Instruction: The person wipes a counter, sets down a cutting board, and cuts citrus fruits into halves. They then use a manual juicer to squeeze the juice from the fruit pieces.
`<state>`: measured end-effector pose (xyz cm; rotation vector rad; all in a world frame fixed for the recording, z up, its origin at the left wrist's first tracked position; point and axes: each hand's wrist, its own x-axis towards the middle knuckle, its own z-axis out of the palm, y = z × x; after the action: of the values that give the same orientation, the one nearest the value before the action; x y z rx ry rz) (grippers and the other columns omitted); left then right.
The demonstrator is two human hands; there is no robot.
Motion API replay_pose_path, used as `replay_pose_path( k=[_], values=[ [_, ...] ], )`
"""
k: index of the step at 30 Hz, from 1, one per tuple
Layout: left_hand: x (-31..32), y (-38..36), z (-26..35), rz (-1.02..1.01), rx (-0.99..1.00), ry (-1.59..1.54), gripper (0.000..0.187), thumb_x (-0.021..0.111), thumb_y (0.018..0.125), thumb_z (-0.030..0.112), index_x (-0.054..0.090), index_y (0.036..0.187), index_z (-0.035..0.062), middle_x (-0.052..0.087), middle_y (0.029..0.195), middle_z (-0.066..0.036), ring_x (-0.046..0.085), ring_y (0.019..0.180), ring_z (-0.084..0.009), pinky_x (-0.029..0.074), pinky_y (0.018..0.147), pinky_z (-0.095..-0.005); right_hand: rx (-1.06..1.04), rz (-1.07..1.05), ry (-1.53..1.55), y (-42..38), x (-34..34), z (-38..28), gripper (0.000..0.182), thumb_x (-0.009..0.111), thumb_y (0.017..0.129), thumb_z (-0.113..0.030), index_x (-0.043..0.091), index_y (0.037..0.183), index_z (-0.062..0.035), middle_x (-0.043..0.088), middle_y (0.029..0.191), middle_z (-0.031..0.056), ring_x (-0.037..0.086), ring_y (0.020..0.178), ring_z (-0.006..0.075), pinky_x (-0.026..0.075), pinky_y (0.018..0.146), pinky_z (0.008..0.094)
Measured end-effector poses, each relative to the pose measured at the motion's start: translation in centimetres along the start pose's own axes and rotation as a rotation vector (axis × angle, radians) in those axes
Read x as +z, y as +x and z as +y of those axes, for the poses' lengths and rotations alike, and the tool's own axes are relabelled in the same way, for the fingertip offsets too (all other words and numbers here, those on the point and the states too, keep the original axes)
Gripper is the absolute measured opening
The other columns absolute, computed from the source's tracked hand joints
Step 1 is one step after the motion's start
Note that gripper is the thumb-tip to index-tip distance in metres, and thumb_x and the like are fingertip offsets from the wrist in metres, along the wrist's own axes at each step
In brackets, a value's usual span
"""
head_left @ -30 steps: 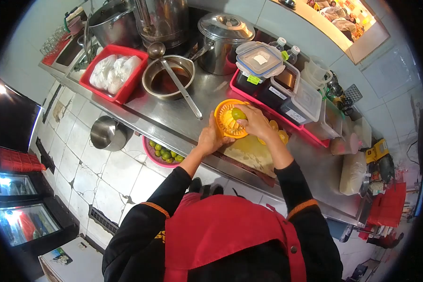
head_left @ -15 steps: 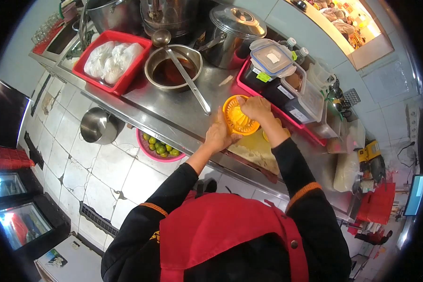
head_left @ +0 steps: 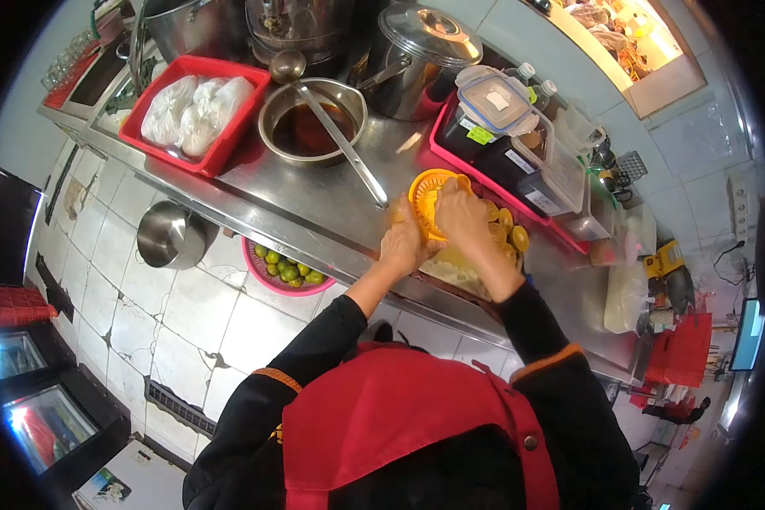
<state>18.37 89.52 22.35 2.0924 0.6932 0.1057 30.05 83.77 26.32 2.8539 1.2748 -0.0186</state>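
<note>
We count one orange plastic citrus juicer [head_left: 427,197], one red plastic tray [head_left: 197,110] holding two white plastic bags [head_left: 189,108], one round steel bowl of dark liquid [head_left: 311,121], one long steel ladle [head_left: 331,136], and one pink basket of green limes [head_left: 287,270].

Both hands, left [head_left: 404,242] and right [head_left: 461,214], curled, arms outstretched.

Right hand [head_left: 461,214] presses down on orange juicer [head_left: 429,194]; left hand [head_left: 404,244] steadies its 7 o'clock rim. Cut citrus halves [head_left: 507,228] at juicer's 4 o'clock.
</note>
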Motion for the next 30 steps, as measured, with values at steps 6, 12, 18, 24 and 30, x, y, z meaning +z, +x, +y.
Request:
replay_pose_path(
  k=[6,12,18,24,30],
  values=[
    [0.9,-0.1,-0.9,-0.002,0.042,-0.028,0.114,0.074,0.066,0.046,-0.001,0.135,-0.0056,0.060,0.090,-0.029,0.060,0.084,-0.0425,0.048,0.071,-0.0449,0.097,-0.263,0.243,3.8,-0.8,2.1,0.042,0.039,0.091,-0.034,0.053,0.099,0.0044,0.061,0.085,0.0261,0.059,0.093,0.0394,0.042,0.086,0.0513],
    [0.9,0.0,-1.0,-0.050,0.006,-0.022,0.113,0.074,0.067,0.044,-0.001,0.134,-0.0066,0.060,0.088,-0.029,0.060,0.083,-0.0426,0.048,0.070,-0.0445,0.132,0.015,0.071,-0.2,-0.5,-0.7,0.036,0.042,0.087,-0.027,0.062,0.080,0.0027,0.063,0.086,0.0206,0.061,0.081,0.0420,0.049,0.075,0.0501],
    [1.0,0.3,-1.2,0.021,0.069,-0.042,0.110,0.074,0.066,0.045,0.002,0.133,-0.0053,0.060,0.088,-0.029,0.060,0.081,-0.0432,0.048,0.068,-0.0451,0.072,-0.103,0.114,1.9,-0.8,1.1,0.033,0.043,0.081,-0.020,0.063,0.084,0.0059,0.061,0.088,0.0271,0.062,0.082,0.0392,0.050,0.076,0.0459],
    [1.2,0.5,-1.4,0.039,0.095,-0.040,0.106,0.075,0.066,0.043,0.007,0.131,-0.0055,0.060,0.088,-0.029,0.060,0.082,-0.0436,0.049,0.069,-0.0454,0.084,0.017,0.160,2.1,-0.2,1.1,0.032,0.042,0.085,-0.022,0.058,0.087,0.0059,0.060,0.079,0.0275,0.061,0.080,0.0416,0.050,0.071,0.0473],
    [0.4,-0.2,-0.6,0.016,0.035,-0.093,0.103,0.075,0.066,0.042,0.010,0.132,-0.0026,0.060,0.092,-0.029,0.060,0.087,-0.0432,0.049,0.074,-0.0441,0.107,0.018,0.279,-3.5,-3.3,1.3,0.038,0.041,0.087,-0.029,0.055,0.101,0.0043,0.060,0.078,0.0278,0.060,0.075,0.0445,0.045,0.078,0.0516]
  ],
)
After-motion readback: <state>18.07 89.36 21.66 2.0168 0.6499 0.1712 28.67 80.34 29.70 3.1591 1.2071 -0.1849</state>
